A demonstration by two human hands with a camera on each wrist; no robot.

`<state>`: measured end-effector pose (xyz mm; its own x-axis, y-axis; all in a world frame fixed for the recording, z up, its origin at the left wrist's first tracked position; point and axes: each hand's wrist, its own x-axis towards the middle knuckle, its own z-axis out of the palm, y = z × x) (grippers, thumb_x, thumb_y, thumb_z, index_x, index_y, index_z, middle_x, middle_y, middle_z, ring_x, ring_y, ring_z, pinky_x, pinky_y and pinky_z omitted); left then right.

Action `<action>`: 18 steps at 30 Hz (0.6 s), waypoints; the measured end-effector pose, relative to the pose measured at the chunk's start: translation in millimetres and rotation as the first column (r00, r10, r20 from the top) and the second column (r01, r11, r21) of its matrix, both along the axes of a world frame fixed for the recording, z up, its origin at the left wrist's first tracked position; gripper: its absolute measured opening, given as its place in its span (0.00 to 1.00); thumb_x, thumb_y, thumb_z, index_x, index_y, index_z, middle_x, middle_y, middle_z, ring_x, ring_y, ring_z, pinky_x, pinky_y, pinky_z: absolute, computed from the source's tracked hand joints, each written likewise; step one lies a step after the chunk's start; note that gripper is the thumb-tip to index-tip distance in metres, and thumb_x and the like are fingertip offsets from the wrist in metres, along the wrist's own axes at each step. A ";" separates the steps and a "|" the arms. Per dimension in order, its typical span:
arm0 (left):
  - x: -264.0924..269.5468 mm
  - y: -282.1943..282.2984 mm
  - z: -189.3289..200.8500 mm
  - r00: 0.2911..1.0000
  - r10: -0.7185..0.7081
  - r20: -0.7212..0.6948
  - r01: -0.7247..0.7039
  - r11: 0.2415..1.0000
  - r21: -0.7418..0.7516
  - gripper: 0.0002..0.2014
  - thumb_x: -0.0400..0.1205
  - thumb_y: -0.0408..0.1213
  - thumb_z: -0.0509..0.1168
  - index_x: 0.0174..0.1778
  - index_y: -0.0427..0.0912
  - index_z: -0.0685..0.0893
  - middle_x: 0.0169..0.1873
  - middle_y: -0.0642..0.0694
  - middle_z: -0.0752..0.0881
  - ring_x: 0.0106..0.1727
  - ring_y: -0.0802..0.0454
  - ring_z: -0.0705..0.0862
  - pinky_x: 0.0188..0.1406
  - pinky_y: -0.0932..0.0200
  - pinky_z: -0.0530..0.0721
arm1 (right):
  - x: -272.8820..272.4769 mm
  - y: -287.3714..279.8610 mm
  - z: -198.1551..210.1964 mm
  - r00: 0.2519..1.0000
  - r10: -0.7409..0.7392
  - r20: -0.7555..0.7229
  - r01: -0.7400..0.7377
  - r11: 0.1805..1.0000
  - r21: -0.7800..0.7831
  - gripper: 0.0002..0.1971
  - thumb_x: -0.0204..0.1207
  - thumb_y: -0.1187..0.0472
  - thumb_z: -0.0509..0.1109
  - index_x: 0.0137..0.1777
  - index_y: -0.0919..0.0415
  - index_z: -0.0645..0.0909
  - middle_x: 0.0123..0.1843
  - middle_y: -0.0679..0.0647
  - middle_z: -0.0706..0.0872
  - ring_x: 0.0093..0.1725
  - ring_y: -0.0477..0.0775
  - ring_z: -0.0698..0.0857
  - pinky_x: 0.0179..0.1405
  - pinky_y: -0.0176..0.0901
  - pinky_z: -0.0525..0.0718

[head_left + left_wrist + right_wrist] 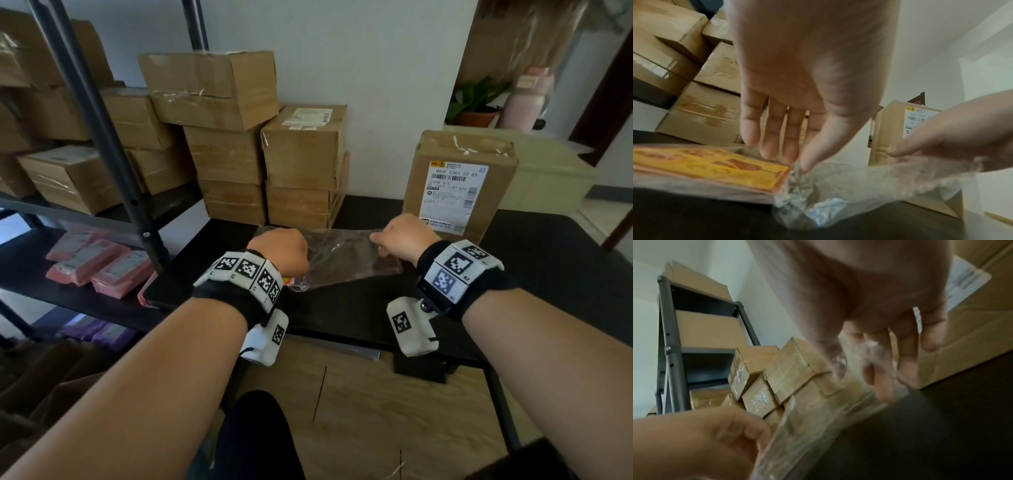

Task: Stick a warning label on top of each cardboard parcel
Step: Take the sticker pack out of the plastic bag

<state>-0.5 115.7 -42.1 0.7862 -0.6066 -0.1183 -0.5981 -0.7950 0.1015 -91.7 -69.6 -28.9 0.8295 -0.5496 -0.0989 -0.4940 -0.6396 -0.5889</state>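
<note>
A clear plastic bag (346, 260) lies stretched across the black table (548, 260) between my two hands. My left hand (279, 251) pinches its left end, where a stack of yellow-and-red warning labels (715, 168) sits inside the bag (859, 186). The right hand (397, 240) pinches the bag's other end with thumb and fingers and lifts it slightly. The plastic runs over those fingers (906, 363) in the right wrist view. One cardboard parcel (459, 181) with a white shipping label stands just behind the right hand. Several more parcels (274, 154) are stacked against the wall.
A dark metal shelf rack (113, 154) on the left holds more cardboard boxes and, lower down, pink packets (96, 263). A potted plant (476, 102) stands far right behind the wall edge. Wooden floor shows below the table's front edge.
</note>
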 end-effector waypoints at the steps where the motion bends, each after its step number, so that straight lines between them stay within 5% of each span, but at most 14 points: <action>1: 0.7 -2.0 -0.9 1.000 0.017 0.022 -0.016 0.999 -0.030 0.11 0.79 0.37 0.59 0.33 0.44 0.84 0.35 0.45 0.84 0.39 0.46 0.85 0.43 0.51 0.86 | -1.4 -1.5 -1.8 0.997 0.013 -0.075 -0.012 1.000 0.012 0.20 0.83 0.48 0.64 0.56 0.67 0.84 0.45 0.58 0.91 0.46 0.56 0.88 0.52 0.46 0.82; 5: 4.9 -4.9 -5.6 0.994 0.096 0.057 -0.091 0.992 -0.083 0.09 0.82 0.37 0.58 0.44 0.40 0.83 0.50 0.39 0.83 0.52 0.40 0.83 0.51 0.46 0.85 | -8.3 -1.3 -4.8 0.973 0.093 -0.211 -0.088 0.996 0.033 0.26 0.81 0.43 0.66 0.56 0.70 0.83 0.37 0.54 0.89 0.37 0.51 0.84 0.50 0.45 0.78; 8: 8.2 -3.1 -6.9 0.971 0.237 0.005 -0.236 0.969 -0.078 0.19 0.82 0.36 0.59 0.70 0.40 0.76 0.68 0.36 0.73 0.69 0.36 0.72 0.66 0.41 0.77 | -4.4 2.5 -6.5 0.980 0.132 -0.146 -0.121 0.990 0.078 0.10 0.79 0.62 0.72 0.53 0.70 0.87 0.49 0.62 0.90 0.47 0.57 0.89 0.50 0.46 0.86; 10: 8.9 -2.6 -6.7 0.938 0.345 -0.026 -0.346 0.935 -0.075 0.23 0.82 0.35 0.59 0.76 0.41 0.71 0.73 0.36 0.69 0.73 0.35 0.68 0.69 0.40 0.74 | -0.5 9.5 -7.1 0.998 0.058 -0.034 -0.046 0.960 0.275 0.03 0.79 0.71 0.69 0.45 0.68 0.84 0.49 0.64 0.87 0.48 0.58 0.88 0.55 0.48 0.87; 11: 10.8 -2.2 -7.5 0.921 0.387 -0.046 -0.389 0.918 -0.072 0.25 0.83 0.36 0.59 0.77 0.40 0.69 0.74 0.35 0.68 0.74 0.35 0.68 0.70 0.40 0.74 | 1.3 13.6 -6.4 0.999 -0.011 0.038 -0.007 0.903 0.430 0.06 0.79 0.74 0.67 0.42 0.67 0.81 0.49 0.65 0.86 0.48 0.58 0.88 0.55 0.48 0.87; 14: 17.5 3.5 -12.7 0.888 0.445 -0.119 -0.451 0.892 -0.030 0.29 0.82 0.43 0.63 0.79 0.41 0.65 0.74 0.35 0.69 0.72 0.35 0.72 0.68 0.42 0.76 | 4.0 23.4 -4.7 0.960 -0.223 0.169 -0.020 0.548 0.836 0.11 0.81 0.79 0.57 0.44 0.68 0.78 0.50 0.65 0.86 0.48 0.60 0.88 0.49 0.49 0.89; 18: 24.2 9.4 -16.4 0.894 0.428 -0.132 -0.429 0.903 0.025 0.31 0.82 0.55 0.61 0.77 0.41 0.69 0.71 0.38 0.76 0.66 0.40 0.80 0.57 0.48 0.80 | 7.0 30.3 -2.4 0.947 -0.308 0.090 -0.009 0.253 0.967 0.20 0.81 0.81 0.45 0.65 0.75 0.74 0.65 0.69 0.83 0.65 0.66 0.84 0.59 0.56 0.83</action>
